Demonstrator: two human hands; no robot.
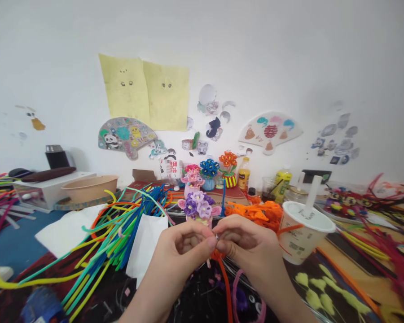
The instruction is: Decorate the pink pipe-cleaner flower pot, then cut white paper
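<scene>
My left hand [188,249] and my right hand [251,249] meet at the centre, thumbs and forefingers pinched tip to tip. Between the fingertips a small silvery bit glints, too small to name. An orange pipe cleaner [227,287] hangs from just under the pinched fingers, its upper part bunched and partly hidden by them. Directly behind my hands stands a small pot of purple pipe-cleaner flowers [198,205]. Beyond my right hand lies a heap of orange pipe-cleaner pieces [261,213]. A white paper [146,244] lies beside my left wrist.
Green, blue and yellow pipe cleaners [117,237] spread across the left. A lidded cup with a straw [303,233] stands close on the right, near pale yellow pieces [318,291]. Blue flowers [209,168], orange flowers [228,161] and a juice bottle [244,175] line the back.
</scene>
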